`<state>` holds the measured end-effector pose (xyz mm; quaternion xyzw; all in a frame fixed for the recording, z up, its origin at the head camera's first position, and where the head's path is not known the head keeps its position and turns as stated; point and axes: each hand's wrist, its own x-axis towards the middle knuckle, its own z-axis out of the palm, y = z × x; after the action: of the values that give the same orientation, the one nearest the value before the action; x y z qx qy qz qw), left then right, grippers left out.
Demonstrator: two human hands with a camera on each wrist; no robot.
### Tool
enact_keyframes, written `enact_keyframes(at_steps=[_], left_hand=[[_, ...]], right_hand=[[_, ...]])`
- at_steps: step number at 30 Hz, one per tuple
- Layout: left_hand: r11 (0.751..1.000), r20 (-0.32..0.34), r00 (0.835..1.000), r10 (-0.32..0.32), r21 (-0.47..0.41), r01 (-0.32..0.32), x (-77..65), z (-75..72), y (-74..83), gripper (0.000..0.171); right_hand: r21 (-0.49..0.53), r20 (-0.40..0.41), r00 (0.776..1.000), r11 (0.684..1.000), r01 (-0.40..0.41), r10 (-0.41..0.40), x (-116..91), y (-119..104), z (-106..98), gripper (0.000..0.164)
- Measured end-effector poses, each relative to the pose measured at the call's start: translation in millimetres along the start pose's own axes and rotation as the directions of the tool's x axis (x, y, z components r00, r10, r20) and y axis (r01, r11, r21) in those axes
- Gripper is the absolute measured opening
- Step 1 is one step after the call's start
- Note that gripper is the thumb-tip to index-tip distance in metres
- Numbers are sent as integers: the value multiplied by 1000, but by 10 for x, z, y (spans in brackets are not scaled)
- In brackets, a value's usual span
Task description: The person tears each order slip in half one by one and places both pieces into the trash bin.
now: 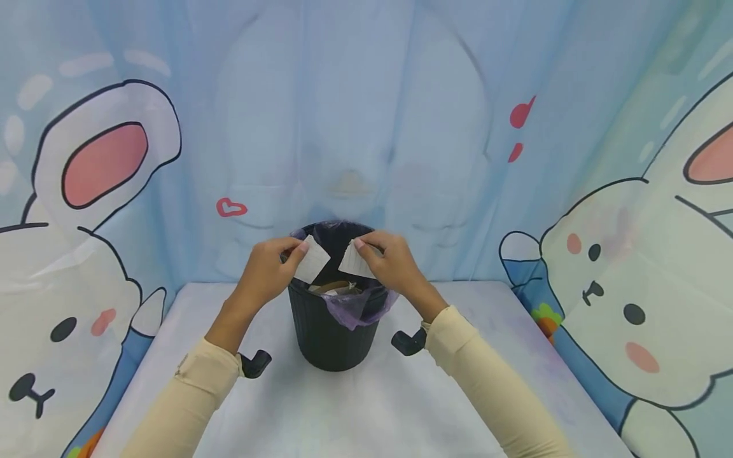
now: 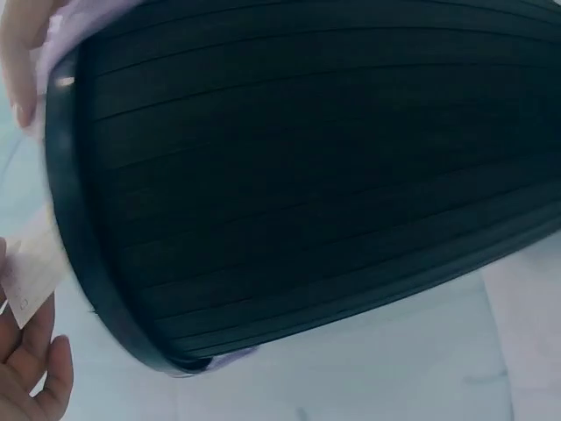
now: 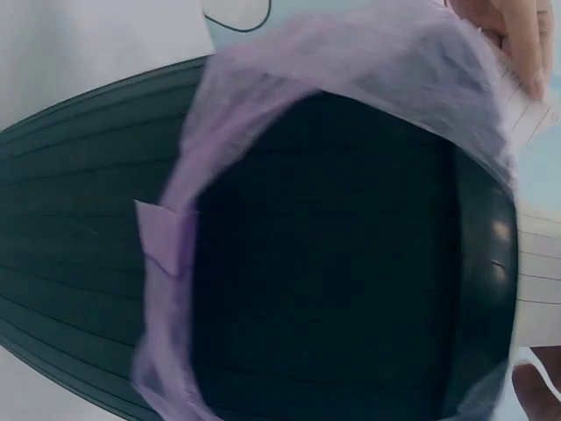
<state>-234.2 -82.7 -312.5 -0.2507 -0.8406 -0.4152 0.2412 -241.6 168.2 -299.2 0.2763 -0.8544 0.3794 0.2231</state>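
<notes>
Over the mouth of a black ribbed trash bin (image 1: 332,337), each hand pinches a piece of lined white paper. My left hand (image 1: 269,267) holds the left paper piece (image 1: 312,259) between thumb and fingers; its other fingers are curled in the left wrist view. Opposite it, my right hand (image 1: 392,261) grips the right paper piece (image 1: 354,261). A gap parts the two pieces. The bin's thin purple liner (image 1: 356,310) hangs over the front rim, and in the right wrist view the liner (image 3: 368,53) drapes outside the dark wall. Some scraps (image 1: 340,288) show inside the bin.
The bin stands on a white-covered table (image 1: 252,407) close to a light blue curtain (image 1: 355,114) printed with rabbits. Black wrist-worn mounts (image 1: 256,364) jut from the cuffs, near both sides of the bin.
</notes>
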Motion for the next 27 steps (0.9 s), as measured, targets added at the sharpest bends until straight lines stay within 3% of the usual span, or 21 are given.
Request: enact_keyframes(at_steps=[5,13,17,22,27], left_hand=[[999,91,995,-32,13,31,-42,41,-29,25],[999,147,989,-8,36,3,-91,22,-2,26],[999,140,990,2,47,-8,-130,-25,17,26],[998,137,991,9,64,-18,-266,-90,24,25],[994,81,997,9,110,-18,-572,-200,-78,29]], right_hand=[[-18,55,998,1000,0,1,-80,12,54,23],[-41,113,993,999,-24,28,-112,44,52,33],[-40,111,992,997,-62,66,-115,60,20,37],[-56,61,994,994,-93,96,-215,98,-86,40],[-49,-79,996,998,-41,37,-495,235,-259,36]])
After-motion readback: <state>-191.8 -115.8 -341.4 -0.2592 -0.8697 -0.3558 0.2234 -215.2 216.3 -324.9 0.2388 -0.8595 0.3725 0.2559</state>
